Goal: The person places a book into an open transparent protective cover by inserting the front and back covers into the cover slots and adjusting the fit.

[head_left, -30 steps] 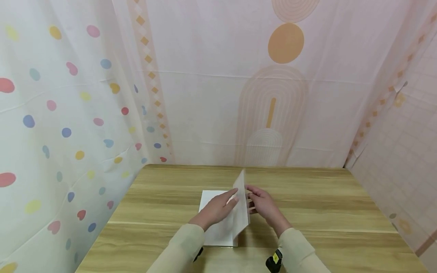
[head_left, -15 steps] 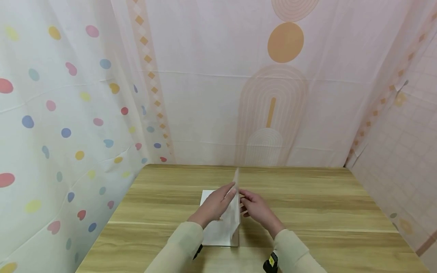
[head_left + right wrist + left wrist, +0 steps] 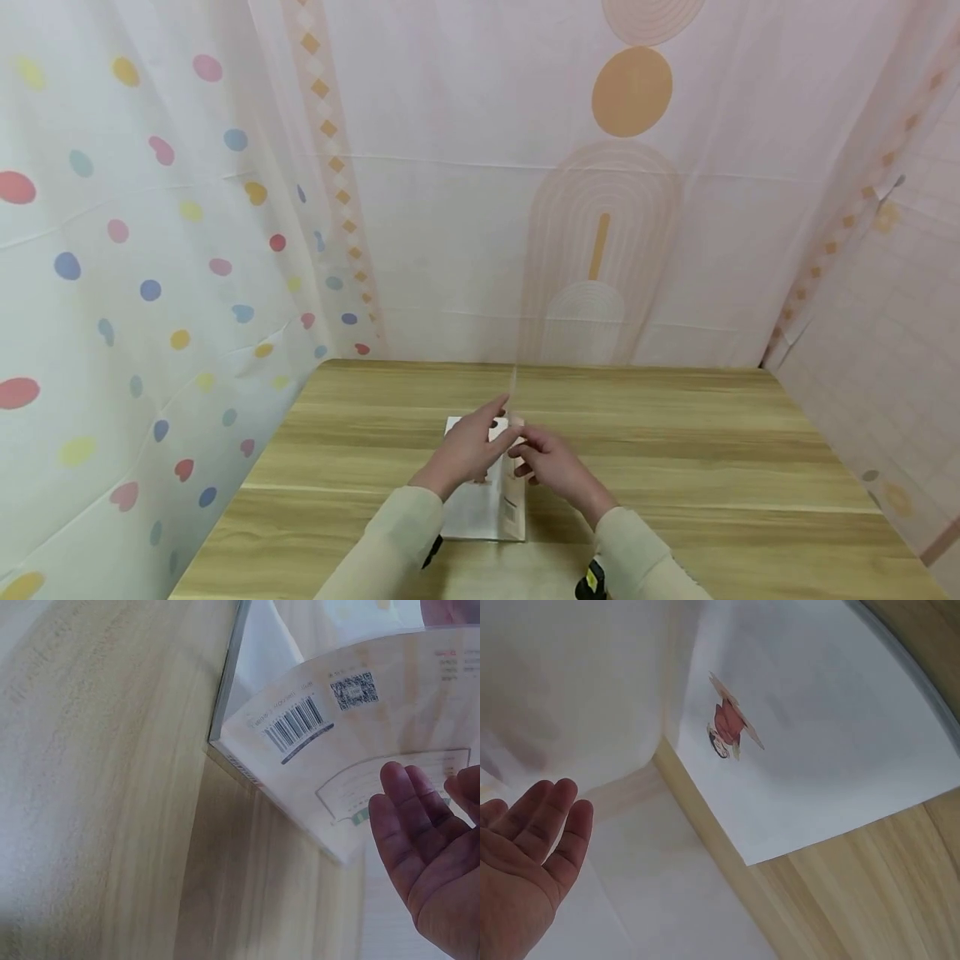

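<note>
A book with an orange-tinted back cover lies open on the table in front of me, its white page [image 3: 468,512] flat on the left. One cover [image 3: 300,727] stands raised and bowed, nearly edge-on in the head view; its barcode and square code show in the right wrist view. A small coloured picture [image 3: 731,724] is printed on the white page. My left hand [image 3: 468,450] is over the page, fingers straight and beside the raised cover's inner face. My right hand [image 3: 555,467] is at its outer side with loosely bent fingers, fingertips right at the cover, close to the left thumb.
The wood-grain table [image 3: 675,433] spreads out around the book. Behind it hangs a pale patterned curtain [image 3: 450,233], with a dotted curtain [image 3: 165,350] on the left. Black wrist gear [image 3: 591,579] shows at the right sleeve.
The raised cover has swung leftward to nearly edge-on, and its printed back face has come into view. My right hand has moved left with it, closer to my left hand.
</note>
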The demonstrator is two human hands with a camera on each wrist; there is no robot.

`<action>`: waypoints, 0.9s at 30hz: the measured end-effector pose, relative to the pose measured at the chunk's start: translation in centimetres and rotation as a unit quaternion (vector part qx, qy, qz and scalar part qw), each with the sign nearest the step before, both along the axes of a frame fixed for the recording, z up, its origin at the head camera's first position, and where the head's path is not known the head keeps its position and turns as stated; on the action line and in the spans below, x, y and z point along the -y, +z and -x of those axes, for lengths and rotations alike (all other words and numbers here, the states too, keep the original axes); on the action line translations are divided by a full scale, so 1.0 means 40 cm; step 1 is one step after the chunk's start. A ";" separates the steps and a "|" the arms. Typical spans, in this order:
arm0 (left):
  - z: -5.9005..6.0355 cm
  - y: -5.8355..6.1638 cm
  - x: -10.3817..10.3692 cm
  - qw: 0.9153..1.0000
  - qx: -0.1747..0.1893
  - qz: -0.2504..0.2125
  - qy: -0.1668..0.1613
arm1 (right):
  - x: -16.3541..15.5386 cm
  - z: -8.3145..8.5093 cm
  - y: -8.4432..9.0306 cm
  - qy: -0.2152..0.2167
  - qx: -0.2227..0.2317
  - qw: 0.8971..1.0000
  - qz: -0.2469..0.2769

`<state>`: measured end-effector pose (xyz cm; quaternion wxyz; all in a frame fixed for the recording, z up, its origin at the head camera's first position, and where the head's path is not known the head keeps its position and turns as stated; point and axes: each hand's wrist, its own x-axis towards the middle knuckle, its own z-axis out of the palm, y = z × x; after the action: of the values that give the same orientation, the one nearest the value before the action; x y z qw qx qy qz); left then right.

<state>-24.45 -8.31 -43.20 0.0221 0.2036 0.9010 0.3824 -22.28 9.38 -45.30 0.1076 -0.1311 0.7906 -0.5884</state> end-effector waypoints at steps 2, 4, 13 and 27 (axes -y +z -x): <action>0.002 -0.002 0.007 1.000 0.006 -0.010 0.000 | 0.000 0.001 -0.003 0.001 0.002 1.000 -0.013; 0.003 -0.004 0.015 1.000 0.003 -0.011 0.005 | -0.001 0.001 -0.005 0.002 0.005 1.000 -0.027; 0.009 -0.021 0.060 0.999 -0.006 0.004 0.035 | -0.007 -0.004 -0.023 -0.001 -0.014 0.998 -0.065; 0.004 -0.057 0.108 0.997 0.010 0.046 0.061 | 0.001 -0.016 -0.057 0.030 -0.104 0.965 -0.239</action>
<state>-24.63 -12.63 -45.48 0.0169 0.1430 0.9281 0.3433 -21.62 9.33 -47.56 0.0705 -0.1863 0.9106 -0.3622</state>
